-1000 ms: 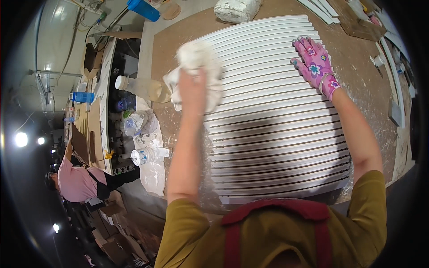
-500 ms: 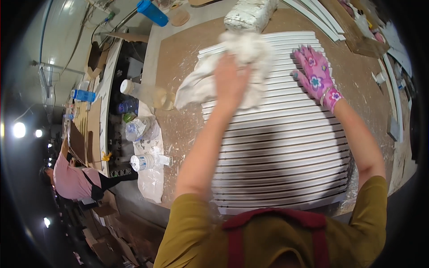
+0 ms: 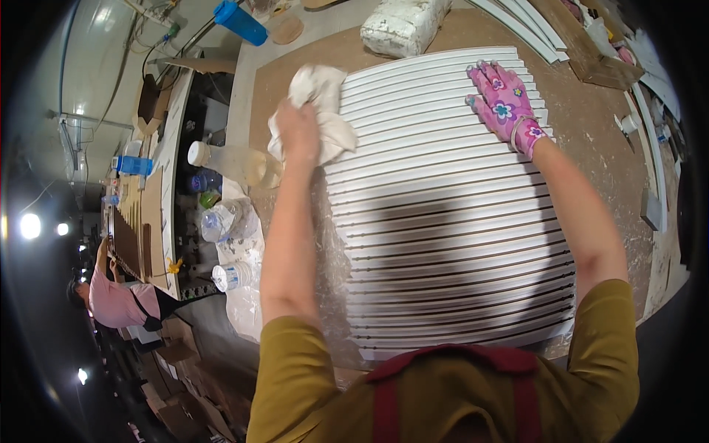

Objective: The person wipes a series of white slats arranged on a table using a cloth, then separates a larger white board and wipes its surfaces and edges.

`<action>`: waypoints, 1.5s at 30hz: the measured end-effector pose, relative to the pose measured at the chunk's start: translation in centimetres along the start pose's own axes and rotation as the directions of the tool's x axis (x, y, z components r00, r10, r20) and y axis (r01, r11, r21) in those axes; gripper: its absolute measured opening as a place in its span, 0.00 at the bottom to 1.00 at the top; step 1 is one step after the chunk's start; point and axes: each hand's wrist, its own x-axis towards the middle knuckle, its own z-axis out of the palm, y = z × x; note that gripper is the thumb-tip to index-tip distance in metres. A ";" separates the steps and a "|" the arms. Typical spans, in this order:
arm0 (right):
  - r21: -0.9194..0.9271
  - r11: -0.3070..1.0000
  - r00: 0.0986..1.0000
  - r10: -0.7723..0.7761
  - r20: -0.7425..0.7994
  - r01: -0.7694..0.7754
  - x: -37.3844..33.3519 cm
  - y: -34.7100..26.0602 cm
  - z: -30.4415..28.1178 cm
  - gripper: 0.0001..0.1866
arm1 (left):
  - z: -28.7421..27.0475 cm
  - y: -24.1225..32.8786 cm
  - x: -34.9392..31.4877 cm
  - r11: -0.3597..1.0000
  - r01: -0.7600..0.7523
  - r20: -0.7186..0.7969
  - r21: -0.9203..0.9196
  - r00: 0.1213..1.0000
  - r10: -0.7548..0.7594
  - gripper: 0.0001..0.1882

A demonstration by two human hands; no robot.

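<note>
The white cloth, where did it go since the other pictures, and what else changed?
The left hand moved the white cloth partway right over the white strips, then back left; now it is at their left ends, partly off them. Nothing was let go: the left hand holds the cloth throughout. The gloved right hand is still on the strips near their right ends.

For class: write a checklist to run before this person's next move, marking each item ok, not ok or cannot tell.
1. Crumpled off-white cloth gripped in the left hand: ok.
2. Right hand resting on the long, narrow white strips: ok.
3. Pink flower-patterned glove on the right hand: ok.
4. Matching glove on the left hand: not ok, bare.
5. Translucent white-capped plastic bottle clear of the cloth: cannot tell.
</note>
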 end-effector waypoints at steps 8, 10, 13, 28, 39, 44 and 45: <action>0.007 1.000 1.000 -0.019 -0.018 0.019 -0.7 1.0 0.1 0.31 | 3.2 -0.3 -2.8 0.871 -0.310 0.161 0.382 0.950 0.268 0.25; 0.012 1.000 1.000 0.002 -0.017 -0.002 -0.6 1.2 0.4 0.31 | 0.6 -2.1 -0.9 0.981 0.192 0.163 -0.028 0.969 -0.185 0.18; 0.018 1.000 1.000 -0.002 -0.018 0.003 -0.3 0.4 0.4 0.31 | -0.8 -0.9 2.8 0.831 0.261 0.028 -0.491 0.958 -0.285 0.23; 0.052 0.998 0.997 -0.024 -0.074 0.027 -0.6 1.3 0.9 0.30 | 2.3 -4.4 7.2 0.537 0.470 0.180 -0.700 0.844 -0.505 0.28; 0.050 0.999 0.999 -0.012 -0.034 0.014 -0.4 1.0 0.5 0.30 | 0.6 -6.7 7.0 0.819 0.359 0.114 -0.447 0.931 -0.346 0.35; 0.028 0.999 0.997 -0.038 -0.069 0.040 -0.3 1.0 0.9 0.30 | 5.7 -3.6 0.6 0.984 -0.166 0.163 0.070 0.975 0.153 0.36; 0.027 0.999 0.997 -0.033 -0.067 0.035 -0.3 1.3 0.7 0.30 | 5.8 -3.5 0.5 0.969 -0.242 0.160 0.052 0.960 0.231 0.34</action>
